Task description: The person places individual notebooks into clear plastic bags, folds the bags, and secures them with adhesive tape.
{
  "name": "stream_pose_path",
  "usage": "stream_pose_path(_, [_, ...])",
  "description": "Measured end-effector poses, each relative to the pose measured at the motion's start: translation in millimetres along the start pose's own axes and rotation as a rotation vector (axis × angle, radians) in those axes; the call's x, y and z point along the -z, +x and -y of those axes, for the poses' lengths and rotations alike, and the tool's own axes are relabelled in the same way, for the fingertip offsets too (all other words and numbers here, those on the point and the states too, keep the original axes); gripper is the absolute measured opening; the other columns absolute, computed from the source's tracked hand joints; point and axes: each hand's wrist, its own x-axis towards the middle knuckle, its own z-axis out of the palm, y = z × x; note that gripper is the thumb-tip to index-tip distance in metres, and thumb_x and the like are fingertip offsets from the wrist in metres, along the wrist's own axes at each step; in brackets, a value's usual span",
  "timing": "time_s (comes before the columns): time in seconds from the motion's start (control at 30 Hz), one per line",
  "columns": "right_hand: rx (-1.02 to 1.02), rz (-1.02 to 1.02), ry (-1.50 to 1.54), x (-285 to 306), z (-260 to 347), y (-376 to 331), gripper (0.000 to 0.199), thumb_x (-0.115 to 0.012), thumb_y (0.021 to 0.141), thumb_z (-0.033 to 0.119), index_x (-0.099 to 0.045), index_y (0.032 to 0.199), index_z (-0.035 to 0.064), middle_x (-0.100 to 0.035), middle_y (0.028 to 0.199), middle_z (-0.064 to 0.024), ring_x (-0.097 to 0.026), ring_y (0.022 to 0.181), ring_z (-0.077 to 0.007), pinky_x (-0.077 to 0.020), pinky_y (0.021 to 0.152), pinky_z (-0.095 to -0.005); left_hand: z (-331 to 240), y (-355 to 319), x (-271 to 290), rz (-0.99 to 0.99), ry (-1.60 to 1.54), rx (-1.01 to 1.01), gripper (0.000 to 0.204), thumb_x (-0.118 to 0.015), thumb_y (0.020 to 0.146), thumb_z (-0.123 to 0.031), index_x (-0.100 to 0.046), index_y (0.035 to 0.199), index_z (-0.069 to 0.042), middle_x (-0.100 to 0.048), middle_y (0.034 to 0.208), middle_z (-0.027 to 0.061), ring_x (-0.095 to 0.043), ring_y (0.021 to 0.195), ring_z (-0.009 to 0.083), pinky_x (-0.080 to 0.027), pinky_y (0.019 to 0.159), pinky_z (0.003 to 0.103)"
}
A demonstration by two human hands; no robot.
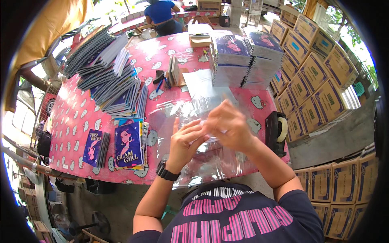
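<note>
My left hand, with a black watch on its wrist, is above a pile of clear plastic sleeves at the table's near edge. Its thumb and fingers are closed around something thin that I cannot make out. Right beside it, my right hand is smeared by motion, so its fingers do not show clearly. A purple-covered notebook tops a small pile left of my hands, next to a spiral notebook. A black tape dispenser stands to the right of my right hand.
Spiral notebooks lean in a long heap at the left. Two tall notebook stacks stand at the back right of the pink patterned table. Cardboard boxes line the right side. A person in blue sits beyond the table.
</note>
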Motion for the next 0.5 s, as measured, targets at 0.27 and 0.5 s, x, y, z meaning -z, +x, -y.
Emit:
stream_pose_path(0.27, [-0.598,0.160,0.352,-15.1,-56.8,6.2,0.042,-0.074,0.077,0.017,-0.058,0.113,0.0016,-0.068,0.090,-0.0079,-0.062,0.085,-0.0125,-0.0484,0.079,-0.0305,33.4,21.4,32.6,-0.138,-0.279,0.315,0.047,-0.075,0.075,-0.019,-0.060,0.114,0.003,-0.062,0.112,0.0149,-0.054,0.111,0.0224,-0.037,0.098,0.033])
stream_pose_path(0.5, [-0.379,-0.337,0.651,13.0,-34.8,37.8,0.025,-0.071,0.078,0.012,-0.063,0.099,0.0024,-0.067,0.086,-0.0036,-0.058,0.079,-0.0070,-0.0453,0.078,-0.0267,20.3,50.9,20.5,-0.194,-0.662,0.250,0.016,-0.066,0.083,-0.009,-0.066,0.094,0.003,-0.065,0.085,0.0055,-0.059,0.082,0.0121,-0.046,0.080,0.025])
